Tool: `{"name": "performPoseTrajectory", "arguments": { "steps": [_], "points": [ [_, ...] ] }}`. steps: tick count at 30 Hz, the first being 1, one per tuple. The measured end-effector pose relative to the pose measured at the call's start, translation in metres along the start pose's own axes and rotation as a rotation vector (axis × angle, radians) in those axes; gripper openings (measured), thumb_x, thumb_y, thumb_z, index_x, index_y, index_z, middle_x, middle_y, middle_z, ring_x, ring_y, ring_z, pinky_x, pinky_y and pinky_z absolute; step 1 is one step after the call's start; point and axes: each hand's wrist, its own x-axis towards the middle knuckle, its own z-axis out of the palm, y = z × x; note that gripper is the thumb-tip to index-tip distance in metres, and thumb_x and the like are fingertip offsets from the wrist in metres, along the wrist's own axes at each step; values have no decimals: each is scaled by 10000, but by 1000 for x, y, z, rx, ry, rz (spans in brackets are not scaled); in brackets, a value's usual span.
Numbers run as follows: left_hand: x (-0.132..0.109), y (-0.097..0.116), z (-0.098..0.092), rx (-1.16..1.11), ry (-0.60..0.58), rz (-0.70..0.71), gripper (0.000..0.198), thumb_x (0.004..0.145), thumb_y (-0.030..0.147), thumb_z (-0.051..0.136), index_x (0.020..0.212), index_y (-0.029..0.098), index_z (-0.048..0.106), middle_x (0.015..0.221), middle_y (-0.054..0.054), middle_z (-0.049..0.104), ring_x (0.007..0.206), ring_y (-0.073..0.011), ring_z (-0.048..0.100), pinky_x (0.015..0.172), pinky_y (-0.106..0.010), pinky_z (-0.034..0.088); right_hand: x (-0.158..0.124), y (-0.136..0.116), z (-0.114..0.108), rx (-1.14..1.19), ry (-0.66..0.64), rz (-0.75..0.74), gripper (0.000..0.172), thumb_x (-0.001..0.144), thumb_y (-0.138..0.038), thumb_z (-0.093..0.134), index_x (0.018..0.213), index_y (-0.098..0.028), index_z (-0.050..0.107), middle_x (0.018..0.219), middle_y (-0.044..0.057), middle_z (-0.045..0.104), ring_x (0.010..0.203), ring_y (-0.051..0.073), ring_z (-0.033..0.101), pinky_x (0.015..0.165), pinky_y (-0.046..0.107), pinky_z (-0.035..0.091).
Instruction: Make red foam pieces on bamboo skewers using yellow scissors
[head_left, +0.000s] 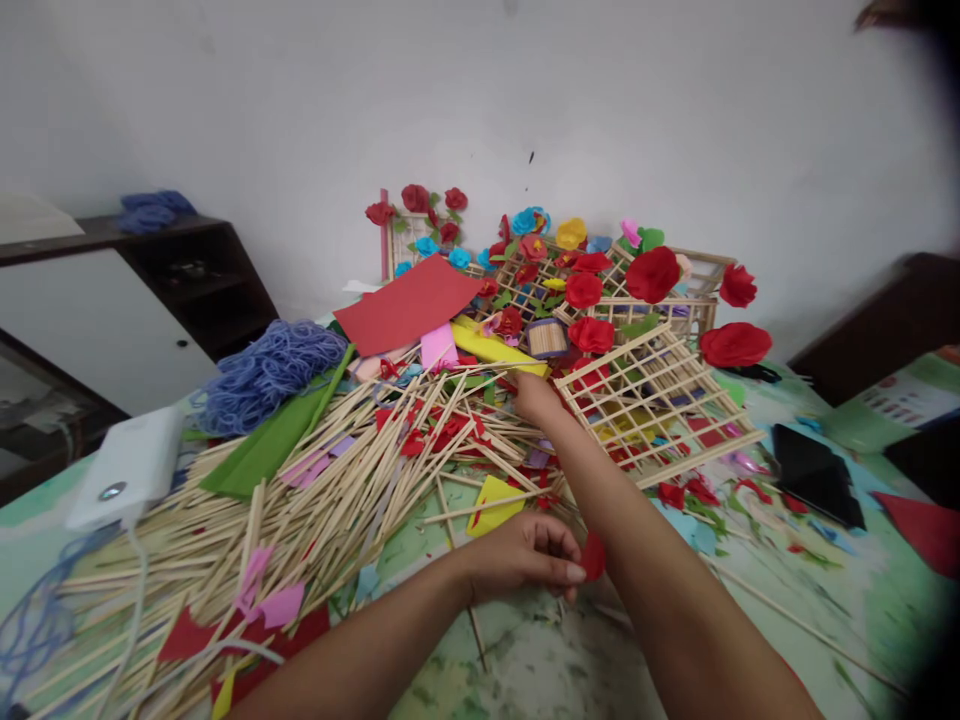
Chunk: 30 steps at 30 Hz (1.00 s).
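My left hand (525,555) rests low on the table, fingers pinched on a small red paper piece (593,556). My right hand (534,397) reaches far forward across it into the heap of wooden sticks (322,490) and paper scraps, beside a wooden lattice frame (660,400). Its fingers are buried among sticks and hidden. A yellow paper piece (496,503) lies between both hands.
Red, blue and yellow paper flowers (652,272) sit on stacked lattice frames by the wall. A red paper sheet (405,305), blue yarn (270,370), green paper (262,450), a white power bank (127,465) and a black phone (814,470) lie around.
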Motion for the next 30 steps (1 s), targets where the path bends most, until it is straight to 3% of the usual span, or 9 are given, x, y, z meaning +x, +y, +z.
{"name": "performPoseTrajectory", "arguments": {
  "steps": [4,8,11,13,14,19,24,30],
  "points": [
    [0,0,0,14,1,7,347,537,367,751,655,111,548,554,3,580,492,-68,501,508,-189,338,-13,-6,-3,-73,80,19,313,782,-175,487,1069,-95,583,1046,203,611,962,284,567,787,355,421],
    [0,0,-1,21,-22,25,320,565,357,738,659,110,558,557,2,581,488,-61,492,510,-188,340,-29,-18,-8,-64,65,-156,338,807,-365,498,1063,-163,587,1062,126,616,980,224,556,816,296,400],
    [0,1,-1,36,-39,15,327,562,376,736,662,112,571,557,5,579,489,-63,488,513,-193,345,-46,-26,-5,-78,-61,-462,614,653,-585,595,1123,-193,547,1091,92,605,984,218,549,811,273,405],
    [0,1,-1,37,-41,7,333,555,384,739,666,115,576,556,7,578,494,-67,494,515,-197,348,-56,-27,0,-173,-108,-596,775,549,-606,664,1166,-164,507,1090,118,597,993,248,543,809,293,406],
    [0,1,-1,34,-41,7,334,554,384,740,669,115,577,558,8,578,497,-68,498,516,-197,349,-59,-28,3,-230,-106,-611,770,549,-574,682,1165,-150,500,1079,127,598,988,256,544,806,299,405],
    [1,0,-2,15,-47,13,335,553,374,745,677,116,571,559,10,580,501,-66,508,515,-192,352,-49,-27,7,-339,-22,-512,300,776,-233,526,1061,-146,552,1032,131,614,962,232,553,800,295,382],
    [1,0,-3,25,-55,5,355,541,393,749,668,113,572,569,7,582,511,-66,513,523,-192,352,-18,-31,0,-359,38,-452,251,836,-172,404,995,-155,597,1007,139,623,989,244,532,841,345,346],
    [1,0,-3,15,-46,-2,355,536,389,753,658,111,570,572,8,579,519,-64,517,547,-195,364,2,-34,-3,-292,100,-388,284,839,-169,389,983,-163,634,1123,157,559,1125,277,414,922,419,270]
  ]
}}
